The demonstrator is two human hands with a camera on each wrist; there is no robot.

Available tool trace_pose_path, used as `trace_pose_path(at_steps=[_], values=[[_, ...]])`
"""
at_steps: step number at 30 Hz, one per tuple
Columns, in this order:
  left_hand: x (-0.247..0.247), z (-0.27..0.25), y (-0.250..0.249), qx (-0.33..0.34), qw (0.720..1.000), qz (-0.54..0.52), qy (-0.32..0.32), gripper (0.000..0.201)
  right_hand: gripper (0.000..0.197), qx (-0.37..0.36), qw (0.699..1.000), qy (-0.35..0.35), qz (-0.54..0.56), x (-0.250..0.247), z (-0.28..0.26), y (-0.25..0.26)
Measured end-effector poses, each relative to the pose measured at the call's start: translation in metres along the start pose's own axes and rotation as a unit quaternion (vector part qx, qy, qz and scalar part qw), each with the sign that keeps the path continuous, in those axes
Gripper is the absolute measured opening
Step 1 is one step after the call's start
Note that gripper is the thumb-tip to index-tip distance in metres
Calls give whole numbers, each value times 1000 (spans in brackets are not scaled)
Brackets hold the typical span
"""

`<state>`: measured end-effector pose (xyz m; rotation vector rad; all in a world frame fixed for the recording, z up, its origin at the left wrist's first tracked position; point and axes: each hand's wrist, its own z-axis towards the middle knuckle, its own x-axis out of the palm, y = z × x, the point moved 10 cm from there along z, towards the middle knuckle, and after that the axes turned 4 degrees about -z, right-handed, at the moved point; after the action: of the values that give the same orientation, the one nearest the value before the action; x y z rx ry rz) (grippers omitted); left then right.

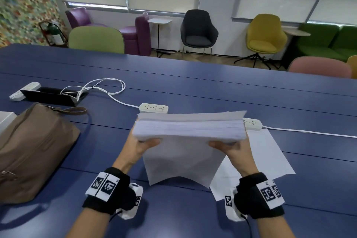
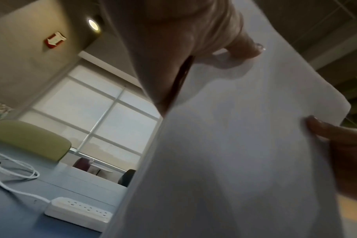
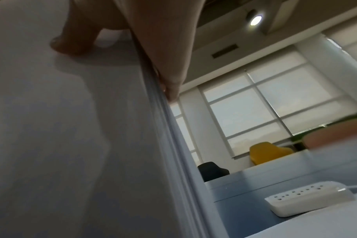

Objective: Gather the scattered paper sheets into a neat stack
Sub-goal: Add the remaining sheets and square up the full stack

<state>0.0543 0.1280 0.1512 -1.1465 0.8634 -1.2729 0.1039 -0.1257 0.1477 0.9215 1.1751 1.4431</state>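
Both hands hold a thick stack of paper (image 1: 190, 128) upright above the blue table (image 1: 212, 91), its upper edge turned toward the head camera; the left hand (image 1: 142, 146) grips the stack's left end, thumb on the near face and fingers behind; the right hand (image 1: 230, 148) grips the right end the same way. The nearest sheet (image 1: 183, 162) hangs loose down the front of the stack, its lower edge curled just above the table; from the left wrist view a fingertip (image 2: 316, 124) of the right hand presses on that white face; the right wrist view shows the stack's layered side edge, though blur hides whether the sheets are flush. One more loose sheet (image 1: 266, 158) lies flat on the table beneath the right hand, partly covered by the wrist. A white power strip (image 1: 154, 108) sits just behind the stack's left end; a second power strip (image 1: 252, 124) peeks out behind its right end. A brown bag (image 1: 32, 150) rests at the table's left side, well apart from the paper; chairs stand along the windows beyond.
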Motion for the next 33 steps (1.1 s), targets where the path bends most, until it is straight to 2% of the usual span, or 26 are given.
trace_pose_path(at_steps=[3, 6, 8, 12, 15, 19, 22, 24, 26, 30, 33], values=[[-1, 6, -2, 21, 999, -8, -23, 77, 85, 10, 1000, 0, 16, -2, 2, -3], [-10, 5, 5, 24, 996, -20, -86, 82, 64, 27, 1000, -1, -2, 0, 0, -11], [-4, 4, 9, 4, 996, -4, -92, 65, 41, 45, 999, -6, -4, 6, -3, -19], [-3, 0, 7, 12, 989, 22, -148, 28, 26, 38, 994, -101, -17, 4, -8, -21], [-4, -6, -1, 42, 980, 37, -190, 25, 25, 14, 989, -142, -27, 7, -9, -5], [2, -11, -24, 70, 978, 13, -195, 30, 25, -4, 988, -152, 4, 11, -10, 21], [-3, -5, -50, 92, 975, 9, -203, 14, 28, -19, 983, -178, 31, 5, -4, 46], [-6, 2, -66, 106, 970, 17, -218, 24, 34, -13, 979, -202, 29, 0, 3, 56], [-8, 10, -73, 96, 966, 9, -240, 17, 37, 17, 974, -220, 42, -3, 7, 52], [-11, 16, -68, 56, 965, 3, -257, 7, 25, 55, 971, -224, 63, -3, 7, 44], [-13, 16, -59, 27, 965, -5, -261, 17, 33, 71, 968, -224, 88, -3, 7, 44]])
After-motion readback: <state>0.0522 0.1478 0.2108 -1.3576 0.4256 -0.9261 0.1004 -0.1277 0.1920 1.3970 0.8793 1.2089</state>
